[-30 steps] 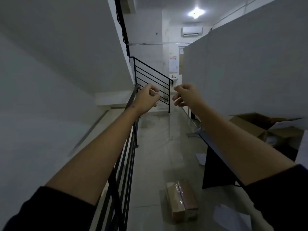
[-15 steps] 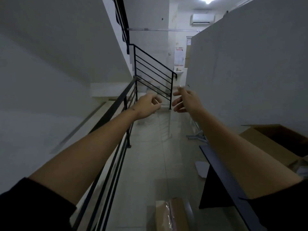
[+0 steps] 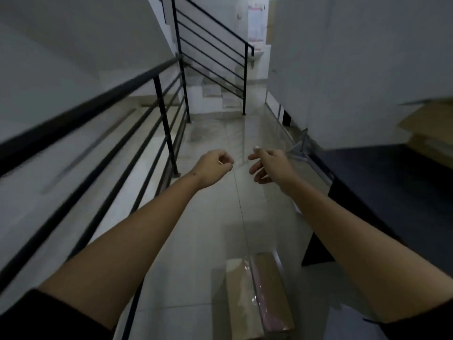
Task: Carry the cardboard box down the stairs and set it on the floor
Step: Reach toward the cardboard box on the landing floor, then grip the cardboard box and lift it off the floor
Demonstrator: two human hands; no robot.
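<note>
A taped brown cardboard box (image 3: 255, 295) lies on the pale tiled floor (image 3: 196, 241) at the bottom centre of the head view. Both my arms stretch forward above the floor, well beyond the box. My left hand (image 3: 213, 168) is curled into a loose fist with nothing in it. My right hand (image 3: 269, 166) hangs with its fingers apart and empty. Neither hand touches the box.
A black metal railing (image 3: 157, 123) runs along the left, with stairs (image 3: 215, 94) behind it. A dark table (image 3: 382, 177) stands at the right against a white partition wall (image 3: 355, 57). An open cardboard box (image 3: 426, 126) sits on that table.
The view has tipped downward, so more of the box on the floor shows. Both hands have dropped lower in the frame and stay empty; the right hand's fingers have spread.
</note>
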